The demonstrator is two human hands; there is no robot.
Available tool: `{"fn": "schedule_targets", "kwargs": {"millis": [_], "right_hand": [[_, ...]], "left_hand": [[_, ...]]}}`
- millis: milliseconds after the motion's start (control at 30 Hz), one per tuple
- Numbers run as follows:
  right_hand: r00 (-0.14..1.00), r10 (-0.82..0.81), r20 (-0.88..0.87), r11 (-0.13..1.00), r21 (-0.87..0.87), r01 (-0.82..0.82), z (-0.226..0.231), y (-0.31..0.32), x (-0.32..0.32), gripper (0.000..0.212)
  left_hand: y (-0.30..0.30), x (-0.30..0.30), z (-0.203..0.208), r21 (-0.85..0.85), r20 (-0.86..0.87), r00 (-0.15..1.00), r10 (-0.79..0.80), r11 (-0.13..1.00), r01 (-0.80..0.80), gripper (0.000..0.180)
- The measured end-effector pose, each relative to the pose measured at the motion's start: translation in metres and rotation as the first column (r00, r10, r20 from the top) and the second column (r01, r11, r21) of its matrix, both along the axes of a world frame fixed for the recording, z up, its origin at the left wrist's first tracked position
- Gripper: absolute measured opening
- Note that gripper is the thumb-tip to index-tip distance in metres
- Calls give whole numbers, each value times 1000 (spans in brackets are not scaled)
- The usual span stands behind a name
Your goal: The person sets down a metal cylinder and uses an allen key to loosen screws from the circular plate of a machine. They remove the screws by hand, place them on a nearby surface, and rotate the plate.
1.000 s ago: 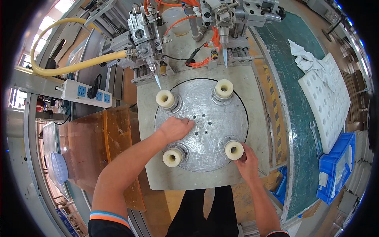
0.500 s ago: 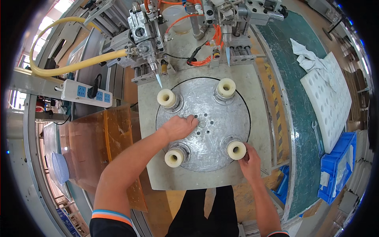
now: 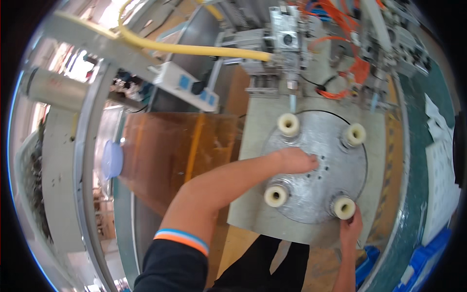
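Observation:
A round metal turntable carries cream flanged sleeves standing on metal seats: a far-left sleeve, a far-right sleeve, a near-left sleeve and a near-right sleeve. My left hand lies over the turntable's middle, beside small bolt holes, with its fingers curled in; anything inside them is hidden. At the near-right sleeve, my right hand closes its fingers against the outer side, partly hidden by the flange. A pale nozzle points down just behind the far-left sleeve.
Metal slide units with a yellow hose and orange tubing stand behind the turntable. Left are a white power strip and a translucent amber panel. Right are a white perforated board and a blue crate.
My view has swung left, so the whole scene sits farther right and slightly tilted. Both hands keep nearly the same places at the turntable, and the sleeves stay on their seats.

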State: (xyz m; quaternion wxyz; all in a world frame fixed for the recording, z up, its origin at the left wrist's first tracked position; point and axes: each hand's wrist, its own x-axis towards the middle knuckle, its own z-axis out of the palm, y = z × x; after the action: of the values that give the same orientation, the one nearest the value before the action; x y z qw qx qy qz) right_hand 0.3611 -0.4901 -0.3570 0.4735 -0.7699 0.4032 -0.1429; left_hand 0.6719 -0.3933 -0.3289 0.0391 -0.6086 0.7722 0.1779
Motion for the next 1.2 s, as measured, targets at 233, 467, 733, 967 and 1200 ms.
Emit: {"fn": "schedule_targets", "kwargs": {"millis": [233, 467, 733, 967, 1200], "right_hand": [[999, -19, 30, 993, 121, 15, 0, -2, 1, 39], [995, 32, -93, 995, 94, -24, 0, -6, -1, 36], [998, -5, 64, 998, 67, 1, -4, -3, 0, 37], [999, 10, -32, 1000, 7, -9, -5, -3, -1, 39], [998, 50, -32, 983, -176, -55, -1, -1, 3, 36]], "left_hand": [[-2, 10, -1, -68, -3, 994, -111, 992, 111, 11], [-4, -17, -17, -37, -52, 973, 224, 973, -226, 13], [-3, -24, -18, -3, -190, 863, 467, 879, -477, 14], [-11, -23, -13, 167, -140, 870, 472, 878, -449, 14], [2, -32, -21, -20, -187, 838, 512, 851, -525, 29]]}}
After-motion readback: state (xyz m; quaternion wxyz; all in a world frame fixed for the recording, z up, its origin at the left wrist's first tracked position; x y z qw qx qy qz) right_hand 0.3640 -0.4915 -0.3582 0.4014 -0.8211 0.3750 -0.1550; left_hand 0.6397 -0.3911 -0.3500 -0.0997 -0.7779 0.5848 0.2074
